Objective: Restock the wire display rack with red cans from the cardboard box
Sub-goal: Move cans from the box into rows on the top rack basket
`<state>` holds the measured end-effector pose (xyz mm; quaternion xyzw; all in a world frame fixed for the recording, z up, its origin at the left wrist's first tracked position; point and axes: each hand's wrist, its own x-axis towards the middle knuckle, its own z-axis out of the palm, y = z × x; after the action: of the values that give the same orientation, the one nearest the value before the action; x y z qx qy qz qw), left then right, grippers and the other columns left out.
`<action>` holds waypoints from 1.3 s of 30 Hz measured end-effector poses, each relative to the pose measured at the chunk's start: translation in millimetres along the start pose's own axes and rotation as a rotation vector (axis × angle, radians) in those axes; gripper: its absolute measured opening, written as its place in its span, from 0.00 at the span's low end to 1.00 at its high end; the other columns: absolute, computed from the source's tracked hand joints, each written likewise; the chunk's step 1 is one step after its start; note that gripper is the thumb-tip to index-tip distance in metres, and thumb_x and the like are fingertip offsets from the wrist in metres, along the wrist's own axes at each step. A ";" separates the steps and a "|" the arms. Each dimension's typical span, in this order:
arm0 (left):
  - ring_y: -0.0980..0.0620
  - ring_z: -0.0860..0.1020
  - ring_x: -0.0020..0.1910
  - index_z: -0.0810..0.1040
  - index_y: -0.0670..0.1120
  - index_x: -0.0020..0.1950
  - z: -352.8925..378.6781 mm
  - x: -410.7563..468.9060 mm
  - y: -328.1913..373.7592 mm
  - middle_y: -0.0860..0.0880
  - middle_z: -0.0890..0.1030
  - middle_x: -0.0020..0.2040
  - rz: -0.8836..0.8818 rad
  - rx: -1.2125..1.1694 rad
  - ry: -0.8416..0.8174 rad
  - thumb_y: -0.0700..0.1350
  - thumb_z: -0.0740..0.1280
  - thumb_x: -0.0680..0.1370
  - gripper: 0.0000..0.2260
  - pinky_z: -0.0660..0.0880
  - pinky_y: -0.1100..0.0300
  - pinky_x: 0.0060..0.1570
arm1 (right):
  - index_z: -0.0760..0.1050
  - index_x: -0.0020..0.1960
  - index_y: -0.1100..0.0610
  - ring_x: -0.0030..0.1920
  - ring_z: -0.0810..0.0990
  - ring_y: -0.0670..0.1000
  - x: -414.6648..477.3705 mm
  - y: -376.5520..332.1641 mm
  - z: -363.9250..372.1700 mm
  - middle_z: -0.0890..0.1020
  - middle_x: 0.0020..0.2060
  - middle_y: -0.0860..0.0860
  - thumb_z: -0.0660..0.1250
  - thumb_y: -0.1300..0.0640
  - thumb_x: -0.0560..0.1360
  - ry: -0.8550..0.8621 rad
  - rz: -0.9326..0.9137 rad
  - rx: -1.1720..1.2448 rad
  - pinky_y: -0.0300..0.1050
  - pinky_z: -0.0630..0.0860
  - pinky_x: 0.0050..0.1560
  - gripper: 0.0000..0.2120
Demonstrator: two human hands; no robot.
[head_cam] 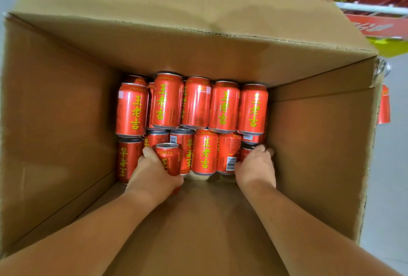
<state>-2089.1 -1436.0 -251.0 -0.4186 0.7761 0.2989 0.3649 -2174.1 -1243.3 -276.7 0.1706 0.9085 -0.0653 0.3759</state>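
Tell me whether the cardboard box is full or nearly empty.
Nearly empty: red cans sit only at the bottom; the cardboard box has bare walls above them.

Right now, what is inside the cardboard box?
Red cans lie stacked at its far end. The left hand grips one can; the right hand covers another. Anything beneath them is hidden.
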 end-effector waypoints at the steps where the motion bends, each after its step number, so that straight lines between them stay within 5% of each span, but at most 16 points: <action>1: 0.42 0.78 0.61 0.64 0.44 0.67 0.8 0.7 -1.2 0.42 0.75 0.63 0.000 0.000 -0.006 0.50 0.81 0.67 0.37 0.76 0.48 0.60 | 0.64 0.64 0.61 0.62 0.76 0.60 -1.4 -0.8 -1.8 0.68 0.64 0.59 0.67 0.58 0.77 -0.003 -0.003 0.000 0.50 0.71 0.63 0.20; 5: 0.43 0.77 0.61 0.65 0.44 0.68 0.3 2.3 -4.1 0.43 0.74 0.64 0.023 -0.016 -0.025 0.51 0.81 0.66 0.37 0.76 0.48 0.61 | 0.64 0.68 0.60 0.64 0.75 0.61 -6.6 -6.4 -28.8 0.73 0.63 0.58 0.69 0.56 0.74 0.041 0.054 0.342 0.53 0.72 0.64 0.25; 9: 0.44 0.77 0.61 0.64 0.46 0.69 -6.5 -0.7 -3.9 0.45 0.74 0.63 0.015 -0.015 -0.046 0.50 0.81 0.67 0.37 0.76 0.48 0.62 | 0.59 0.77 0.55 0.65 0.76 0.56 10.7 -27.2 -60.8 0.75 0.66 0.53 0.73 0.48 0.70 0.068 0.020 0.676 0.56 0.73 0.68 0.41; 14: 0.47 0.78 0.60 0.65 0.50 0.66 -19.3 -2.1 -6.1 0.49 0.75 0.60 0.033 -0.025 -0.064 0.50 0.82 0.67 0.35 0.76 0.51 0.61 | 0.74 0.54 0.50 0.51 0.82 0.54 45.3 -47.6 -73.5 0.83 0.49 0.50 0.75 0.49 0.73 0.010 -0.070 0.642 0.54 0.79 0.58 0.14; 19: 0.49 0.79 0.58 0.66 0.53 0.65 -38.0 -5.2 -11.4 0.50 0.76 0.58 0.084 -0.064 -0.057 0.54 0.82 0.63 0.37 0.77 0.49 0.61 | 0.79 0.55 0.58 0.46 0.83 0.53 45.3 -44.9 -81.1 0.83 0.46 0.52 0.79 0.50 0.69 0.047 -0.120 0.554 0.47 0.78 0.48 0.20; 28: 0.53 0.78 0.53 0.66 0.56 0.63 -117.0 -74.1 14.7 0.54 0.77 0.55 0.165 -0.159 -0.105 0.49 0.82 0.66 0.33 0.76 0.55 0.55 | 0.79 0.53 0.52 0.45 0.84 0.50 -53.2 -25.5 -128.7 0.84 0.44 0.49 0.80 0.52 0.68 -0.054 -0.197 0.618 0.53 0.81 0.54 0.17; 33: 0.59 0.79 0.49 0.66 0.56 0.63 -183.8 -135.1 50.5 0.56 0.79 0.53 0.259 -0.245 -0.084 0.48 0.81 0.68 0.31 0.77 0.56 0.53 | 0.73 0.55 0.47 0.46 0.81 0.43 -126.8 -32.4 -186.7 0.81 0.45 0.43 0.79 0.52 0.69 -0.082 -0.302 0.638 0.49 0.80 0.54 0.20; 39: 0.52 0.84 0.50 0.72 0.55 0.61 -270.5 -229.4 97.2 0.52 0.83 0.52 0.313 -0.433 -0.050 0.51 0.81 0.61 0.32 0.81 0.47 0.56 | 0.74 0.58 0.48 0.44 0.80 0.38 -223.7 -55.6 -295.9 0.81 0.44 0.41 0.79 0.51 0.68 0.018 -0.443 0.676 0.38 0.77 0.46 0.23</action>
<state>-2171.0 -1499.4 101.8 -0.3544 0.7401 0.5209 0.2351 -2242.0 -1280.4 90.4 0.0853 0.8538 -0.4383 0.2676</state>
